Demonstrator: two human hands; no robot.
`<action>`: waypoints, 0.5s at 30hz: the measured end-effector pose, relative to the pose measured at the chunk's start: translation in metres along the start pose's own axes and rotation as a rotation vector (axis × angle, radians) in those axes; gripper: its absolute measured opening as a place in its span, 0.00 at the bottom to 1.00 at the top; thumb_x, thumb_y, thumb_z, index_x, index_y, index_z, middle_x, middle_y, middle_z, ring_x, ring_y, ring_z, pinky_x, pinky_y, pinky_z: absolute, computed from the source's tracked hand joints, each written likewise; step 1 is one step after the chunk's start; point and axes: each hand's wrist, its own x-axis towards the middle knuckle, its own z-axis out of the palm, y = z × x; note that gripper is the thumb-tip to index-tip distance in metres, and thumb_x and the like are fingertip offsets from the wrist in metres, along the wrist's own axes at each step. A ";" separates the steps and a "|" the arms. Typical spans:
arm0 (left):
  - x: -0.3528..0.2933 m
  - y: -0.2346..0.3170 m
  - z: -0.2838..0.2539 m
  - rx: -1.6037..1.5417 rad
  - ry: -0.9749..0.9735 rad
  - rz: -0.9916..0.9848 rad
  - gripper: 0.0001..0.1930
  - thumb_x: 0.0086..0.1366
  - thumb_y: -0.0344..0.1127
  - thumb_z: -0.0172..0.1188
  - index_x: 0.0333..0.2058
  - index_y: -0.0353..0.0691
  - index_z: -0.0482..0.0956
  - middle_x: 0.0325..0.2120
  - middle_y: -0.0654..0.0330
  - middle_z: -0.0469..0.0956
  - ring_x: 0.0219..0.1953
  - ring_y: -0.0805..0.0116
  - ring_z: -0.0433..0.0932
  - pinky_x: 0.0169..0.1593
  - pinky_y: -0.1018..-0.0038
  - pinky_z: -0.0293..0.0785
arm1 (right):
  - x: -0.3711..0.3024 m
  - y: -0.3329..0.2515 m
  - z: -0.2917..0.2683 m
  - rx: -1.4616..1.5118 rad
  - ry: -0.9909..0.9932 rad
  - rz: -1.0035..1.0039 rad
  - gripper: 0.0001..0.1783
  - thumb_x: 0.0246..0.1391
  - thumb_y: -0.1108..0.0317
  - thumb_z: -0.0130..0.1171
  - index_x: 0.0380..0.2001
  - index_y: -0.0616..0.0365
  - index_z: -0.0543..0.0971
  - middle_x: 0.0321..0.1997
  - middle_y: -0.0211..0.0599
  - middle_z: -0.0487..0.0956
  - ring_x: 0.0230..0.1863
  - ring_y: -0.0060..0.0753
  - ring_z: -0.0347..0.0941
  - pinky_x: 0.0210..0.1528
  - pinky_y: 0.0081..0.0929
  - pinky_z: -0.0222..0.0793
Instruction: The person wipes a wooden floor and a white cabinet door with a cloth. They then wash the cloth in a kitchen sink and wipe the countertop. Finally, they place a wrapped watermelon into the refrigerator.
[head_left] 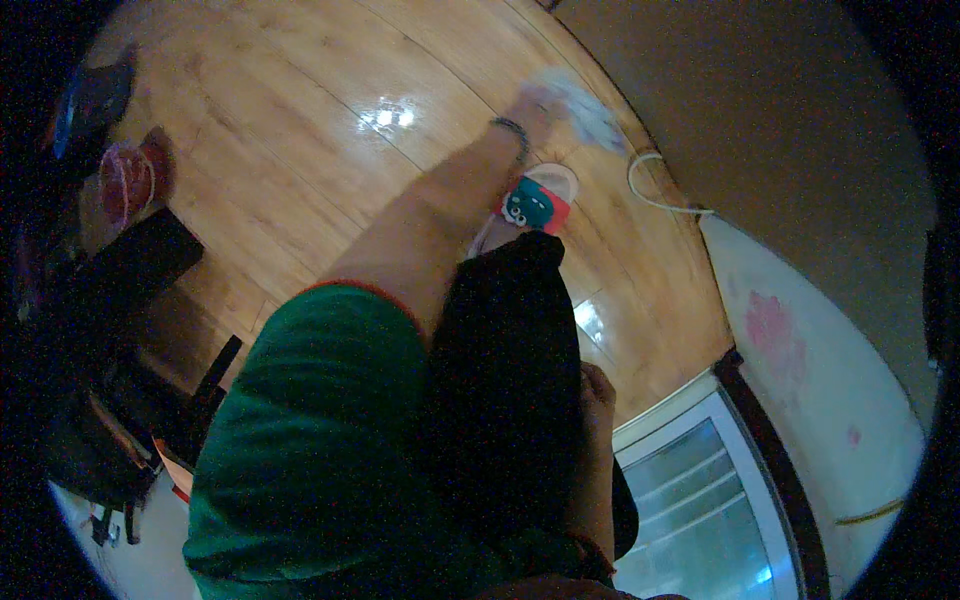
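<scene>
My green sleeve [310, 420] and black trouser leg [505, 370] are closest to me, both on the near side of the slipper [540, 205], which I take as my landmark; it is pale and red with a teal cartoon face. My right hand [597, 385] is nearer than the slipper and a little to its right, against the trouser leg; its fingers look bent, but the leg partly covers them, so I cannot tell how closed they are or whether they hold anything.

My left arm reaches past the slipper on its left, with a dark bracelet [518, 135] at the wrist. My left hand [538, 105] is just beyond the slipper, at the left end of a pale cloth [590, 115]. Both are blurred, so I cannot tell how tightly my fingers close on it. The cloth spreads to the right from my hand, beyond the slipper and down at the floor [280, 110].

Right of the slipper there is little room: a white cable [680, 210] loops there, and the floor ends near the cloth's far side at a brown surface [750, 110]. Left of the slipper, bare boards run wide, out to a reddish bundle [130, 185] and a black box [150, 245].
</scene>
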 end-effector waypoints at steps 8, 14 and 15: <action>-0.030 -0.092 -0.082 0.562 0.018 -0.478 0.28 0.58 0.49 0.42 0.51 0.35 0.64 0.54 0.52 0.63 0.53 0.63 0.65 0.57 0.63 0.52 | -0.032 -0.053 -0.026 0.032 -0.011 0.110 0.10 0.53 0.68 0.50 0.36 0.63 0.74 0.33 0.35 0.76 0.37 0.28 0.71 0.41 0.25 0.66; 0.050 -0.069 -0.045 0.351 -0.477 -0.560 0.27 0.56 0.52 0.45 0.49 0.41 0.69 0.53 0.51 0.63 0.55 0.58 0.63 0.56 0.63 0.58 | -0.063 -0.119 -0.060 0.186 0.149 0.398 0.08 0.54 0.71 0.47 0.35 0.63 0.74 0.34 0.34 0.76 0.37 0.26 0.70 0.40 0.22 0.65; 0.067 -0.054 -0.018 0.391 -0.529 -0.461 0.27 0.56 0.52 0.45 0.51 0.41 0.66 0.55 0.51 0.61 0.57 0.58 0.60 0.57 0.61 0.55 | -0.067 -0.123 -0.063 0.218 0.161 0.418 0.08 0.54 0.72 0.47 0.35 0.63 0.74 0.34 0.34 0.76 0.37 0.26 0.70 0.41 0.22 0.65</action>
